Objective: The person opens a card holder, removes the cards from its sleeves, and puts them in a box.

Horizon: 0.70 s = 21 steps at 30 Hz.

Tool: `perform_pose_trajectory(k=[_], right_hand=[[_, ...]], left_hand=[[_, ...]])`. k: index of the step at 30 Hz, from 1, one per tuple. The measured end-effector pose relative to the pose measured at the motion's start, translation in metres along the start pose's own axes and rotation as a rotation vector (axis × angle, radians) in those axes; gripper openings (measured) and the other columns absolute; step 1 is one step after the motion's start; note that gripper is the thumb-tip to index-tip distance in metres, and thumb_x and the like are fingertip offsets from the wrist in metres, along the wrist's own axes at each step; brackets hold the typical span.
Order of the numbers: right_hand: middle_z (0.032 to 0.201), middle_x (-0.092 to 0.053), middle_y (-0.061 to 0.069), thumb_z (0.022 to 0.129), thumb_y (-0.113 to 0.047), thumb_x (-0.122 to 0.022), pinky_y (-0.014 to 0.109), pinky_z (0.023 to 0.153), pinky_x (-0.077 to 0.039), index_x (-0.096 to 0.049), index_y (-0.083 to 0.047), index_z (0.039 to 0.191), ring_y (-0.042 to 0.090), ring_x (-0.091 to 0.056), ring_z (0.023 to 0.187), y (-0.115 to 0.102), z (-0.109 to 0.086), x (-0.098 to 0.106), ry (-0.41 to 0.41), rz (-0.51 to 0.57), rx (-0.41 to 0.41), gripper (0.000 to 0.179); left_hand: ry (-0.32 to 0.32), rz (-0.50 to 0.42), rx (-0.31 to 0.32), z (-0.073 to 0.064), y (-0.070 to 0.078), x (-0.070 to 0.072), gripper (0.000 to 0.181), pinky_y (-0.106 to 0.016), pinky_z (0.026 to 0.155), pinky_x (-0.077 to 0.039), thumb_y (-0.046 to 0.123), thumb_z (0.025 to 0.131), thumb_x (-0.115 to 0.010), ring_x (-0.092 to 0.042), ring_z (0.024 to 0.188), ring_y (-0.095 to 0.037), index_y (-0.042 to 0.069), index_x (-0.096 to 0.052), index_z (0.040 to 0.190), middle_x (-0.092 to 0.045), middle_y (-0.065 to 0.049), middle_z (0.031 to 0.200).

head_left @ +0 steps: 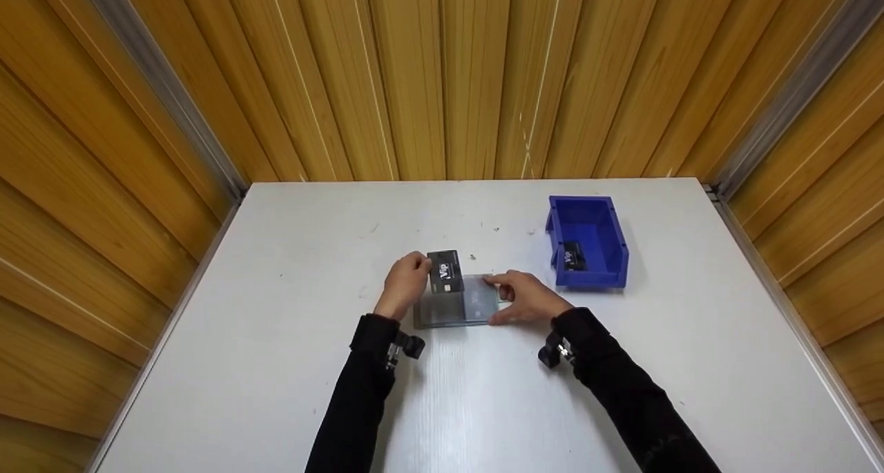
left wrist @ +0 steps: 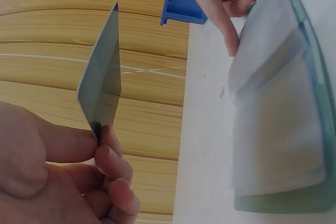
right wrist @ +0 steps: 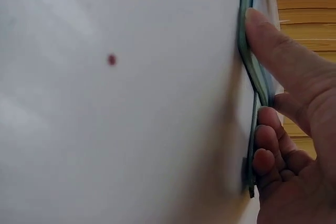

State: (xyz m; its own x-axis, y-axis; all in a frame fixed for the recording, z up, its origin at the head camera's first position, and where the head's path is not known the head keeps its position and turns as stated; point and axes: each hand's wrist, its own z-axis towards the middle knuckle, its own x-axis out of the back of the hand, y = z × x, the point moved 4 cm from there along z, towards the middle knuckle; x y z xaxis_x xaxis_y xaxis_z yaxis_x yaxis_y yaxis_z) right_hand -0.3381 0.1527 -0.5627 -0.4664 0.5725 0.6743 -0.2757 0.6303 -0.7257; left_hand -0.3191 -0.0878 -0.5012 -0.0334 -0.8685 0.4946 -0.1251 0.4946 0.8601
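My left hand pinches a black card with "Vip" printed on it by its left edge. In the left wrist view the card stands raised between thumb and fingertips, apart from the card holder. That card holder, with clear sleeves and a greenish cover, lies spread on the table below the card. My right hand grips its right end, index finger at the far edge and thumb at the near edge. In the right wrist view the thumb presses the holder's edge, the other fingers curled beside it.
A blue bin stands to the right, beyond my right hand, with another black "Vip" card inside. The white table is bordered by wood-patterned panels at the back and both sides.
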Motion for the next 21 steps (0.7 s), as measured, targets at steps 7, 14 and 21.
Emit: perform_pose_trajectory(k=[7,14,21], right_hand=[[0.096,-0.071,0.016,0.111,-0.014,-0.046,0.036,0.083,-0.06,-0.05,0.008,0.142,0.022,-0.071,0.088,-0.022,0.008,0.01,0.153,0.419,-0.058,0.038],[0.073,-0.058,0.004,0.113,-0.047,-0.031,0.026,0.045,-0.051,-0.047,-0.003,0.121,0.013,-0.059,0.049,-0.054,0.013,-0.023,0.191,0.731,-0.218,0.048],[0.064,-0.047,-0.002,0.114,-0.038,-0.033,0.02,0.04,-0.031,-0.048,-0.009,0.11,0.006,-0.039,0.045,-0.067,0.016,-0.042,0.274,0.691,-0.252,0.033]], left_hand=[[0.002,-0.009,0.005,0.0,-0.003,-0.006,0.023,-0.029,0.066,-0.036,0.018,0.108,-0.05,-0.046,0.076,-0.017,0.007,-0.061,0.091,-0.051,0.0,0.082],[-0.021,0.076,-0.074,-0.002,0.002,-0.018,0.025,-0.028,0.065,-0.034,0.018,0.108,-0.05,-0.043,0.07,-0.016,0.005,-0.061,0.089,-0.047,0.001,0.075],[-0.037,0.105,-0.105,-0.005,0.001,-0.027,0.026,-0.028,0.063,-0.036,0.017,0.107,-0.051,-0.045,0.068,-0.016,0.004,-0.063,0.089,-0.049,0.0,0.074]])
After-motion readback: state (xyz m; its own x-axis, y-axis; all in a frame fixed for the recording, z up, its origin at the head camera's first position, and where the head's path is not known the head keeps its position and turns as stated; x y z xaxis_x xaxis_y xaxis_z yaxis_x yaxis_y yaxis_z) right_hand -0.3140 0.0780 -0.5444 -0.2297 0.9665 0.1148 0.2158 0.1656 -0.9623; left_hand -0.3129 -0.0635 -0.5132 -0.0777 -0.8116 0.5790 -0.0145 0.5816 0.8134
